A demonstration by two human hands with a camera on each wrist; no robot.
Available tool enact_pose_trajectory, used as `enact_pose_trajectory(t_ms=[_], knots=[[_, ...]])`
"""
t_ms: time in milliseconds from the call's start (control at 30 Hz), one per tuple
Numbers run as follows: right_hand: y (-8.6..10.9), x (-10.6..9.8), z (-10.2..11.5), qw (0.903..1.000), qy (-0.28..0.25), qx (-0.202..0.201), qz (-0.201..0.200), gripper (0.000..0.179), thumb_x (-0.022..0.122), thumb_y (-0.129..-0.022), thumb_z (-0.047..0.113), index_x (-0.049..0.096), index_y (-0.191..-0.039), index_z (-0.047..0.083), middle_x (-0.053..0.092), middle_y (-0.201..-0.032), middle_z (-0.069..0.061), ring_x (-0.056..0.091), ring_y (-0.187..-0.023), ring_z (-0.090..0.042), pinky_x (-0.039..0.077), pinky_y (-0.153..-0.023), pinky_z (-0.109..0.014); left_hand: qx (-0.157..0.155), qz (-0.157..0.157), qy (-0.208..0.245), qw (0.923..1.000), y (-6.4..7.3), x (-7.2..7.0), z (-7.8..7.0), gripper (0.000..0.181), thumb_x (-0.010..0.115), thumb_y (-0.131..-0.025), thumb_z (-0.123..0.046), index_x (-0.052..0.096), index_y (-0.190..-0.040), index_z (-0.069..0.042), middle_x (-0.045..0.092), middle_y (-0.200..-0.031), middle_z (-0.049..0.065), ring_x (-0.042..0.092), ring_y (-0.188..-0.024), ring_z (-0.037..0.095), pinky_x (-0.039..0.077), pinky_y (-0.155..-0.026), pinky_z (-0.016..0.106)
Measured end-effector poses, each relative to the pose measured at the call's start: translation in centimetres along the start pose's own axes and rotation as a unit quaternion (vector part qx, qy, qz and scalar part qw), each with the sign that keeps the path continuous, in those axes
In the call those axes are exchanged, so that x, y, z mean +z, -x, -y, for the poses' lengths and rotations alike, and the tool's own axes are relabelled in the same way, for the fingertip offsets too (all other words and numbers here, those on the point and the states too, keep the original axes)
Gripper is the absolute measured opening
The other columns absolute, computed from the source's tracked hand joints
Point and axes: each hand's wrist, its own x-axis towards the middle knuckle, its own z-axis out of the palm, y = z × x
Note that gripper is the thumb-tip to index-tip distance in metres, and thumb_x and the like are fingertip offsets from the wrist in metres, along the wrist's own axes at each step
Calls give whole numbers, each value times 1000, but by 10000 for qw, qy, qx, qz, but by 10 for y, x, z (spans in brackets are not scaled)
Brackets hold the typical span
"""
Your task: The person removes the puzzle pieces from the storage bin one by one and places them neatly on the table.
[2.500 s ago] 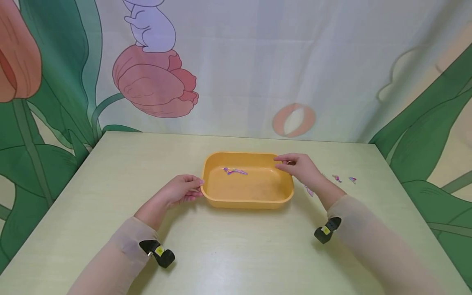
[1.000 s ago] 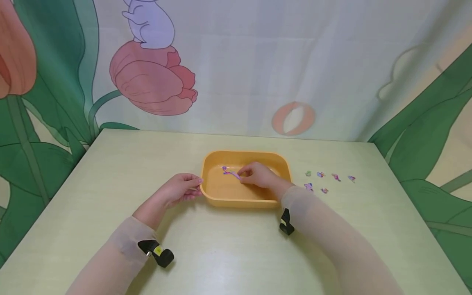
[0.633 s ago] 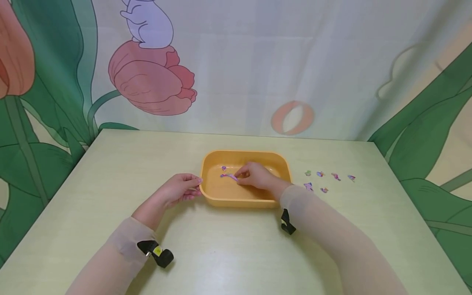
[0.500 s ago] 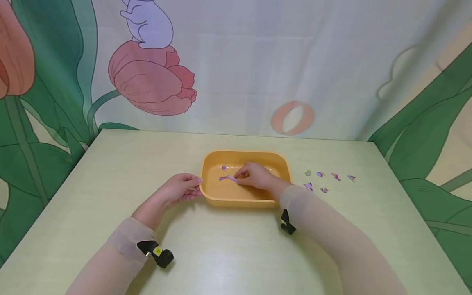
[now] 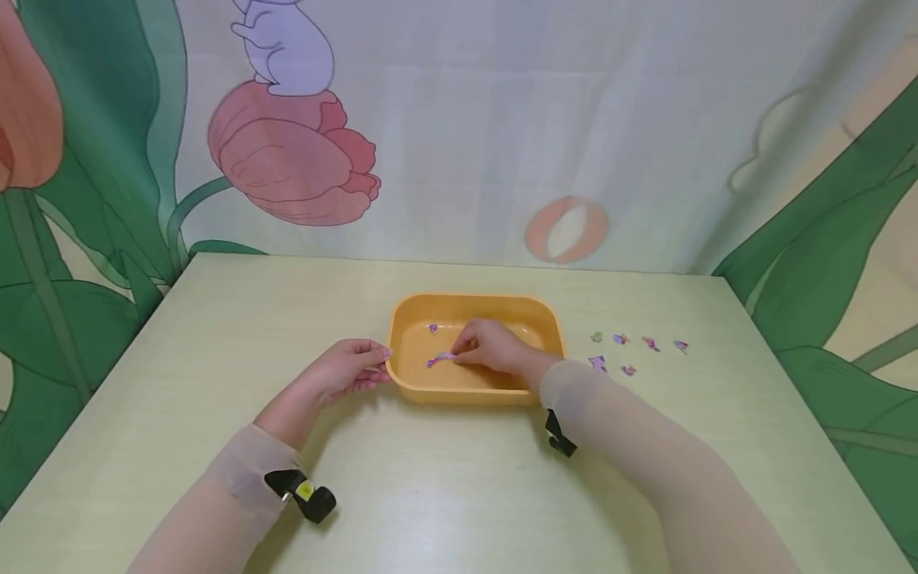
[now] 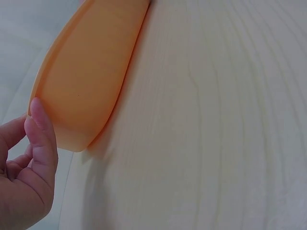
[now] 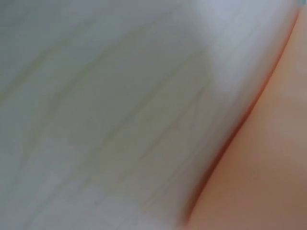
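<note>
In the head view a yellow-orange plastic tray sits on the table. My left hand pinches its left rim between thumb and fingers, which also shows in the left wrist view. Reaching over the tray's right side, my right hand pinches the right end of a thin purple-pink flat piece, perhaps a sticker, low inside the tray. Another small purple piece lies apart from it, farther back on the tray floor. The right wrist view shows only the table and the tray's outer wall; that hand is hidden there.
Right of the tray lie several small flat colourful pieces in two rows, among them a green one, a pink one and a purple one. A printed curtain hangs behind the table's far edge.
My right hand has come from the tray's right rim into the tray and taken hold of the thin piece. It has drawn that piece nearer, away from the small purple one. My left hand stays put.
</note>
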Motion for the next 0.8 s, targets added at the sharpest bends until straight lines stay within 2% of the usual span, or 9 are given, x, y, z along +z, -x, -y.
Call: enact_pose_trajectory(t_ms=[200,300,500,800], knots=[[0,1,1,9999,83,72,-33,9,74,-81,17,74,-86,9,59,-81,2,51,-77,-13,43,-72,-25,-37,-47,-62,10000,1,1,0,37,54,-96,-20,49,-116,10,65,-79,4,64,-73,13,50,-60,19],[1,-2,2,9999,-53,26,-122,11,74,-80,16,74,-87,8,59,-81,2,50,-75,-13,42,-69,-24,-64,-64,-32,10000,1,0,0,36,53,-96,-20,49,-115,10,65,-78,4,63,-72,12,50,-60,19],[6,-13,5,9968,-670,-29,-427,12,73,-80,9,73,-92,6,58,-80,-1,47,-71,-16,40,-62,-25,-5,-34,34,10000,1,1,-1,33,53,-97,-19,50,-113,10,65,-78,4,63,-70,11,49,-58,18],[23,-31,6,9956,-734,-233,-534,10,73,-80,8,73,-89,5,59,-80,0,45,-68,-16,39,-59,-25,-100,-126,-51,9999,2,1,-2,34,53,-96,-20,51,-114,9,65,-79,4,63,-71,13,49,-59,18]])
